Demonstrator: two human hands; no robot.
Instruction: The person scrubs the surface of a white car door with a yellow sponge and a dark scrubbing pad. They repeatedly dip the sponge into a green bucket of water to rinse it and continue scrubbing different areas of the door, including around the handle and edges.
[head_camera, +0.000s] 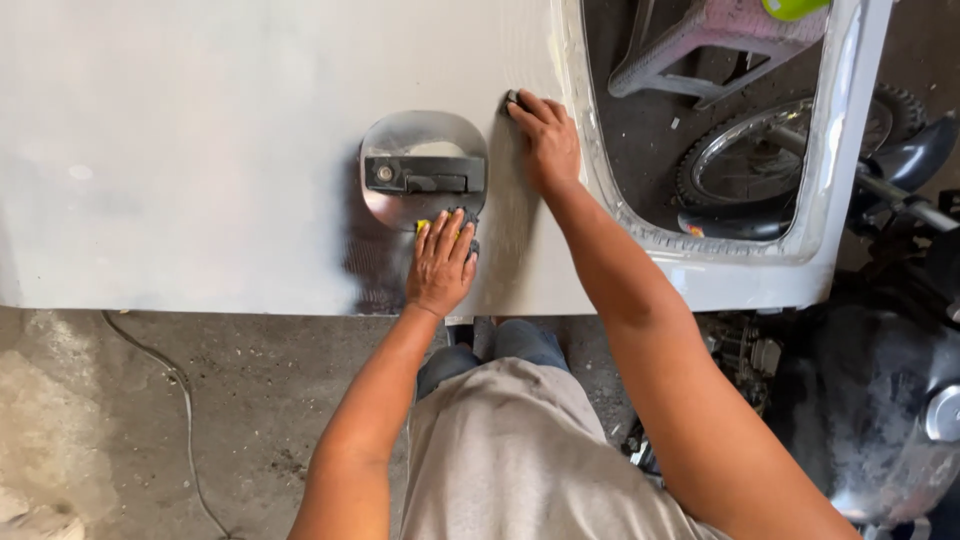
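Left hand presses a dark sanding pad flat under the door handle; right hand pinches another small dark piece (sandpaper, probably) against the grey door panel. Risk: pad catching the handle recess, gouging primer.

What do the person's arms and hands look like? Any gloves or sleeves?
No gloves: the left hand and right hand are bare. Both arms are bare as far up as the picture shows, with no sleeves, watch or rings in sight. Grey dust smudges the fingers.
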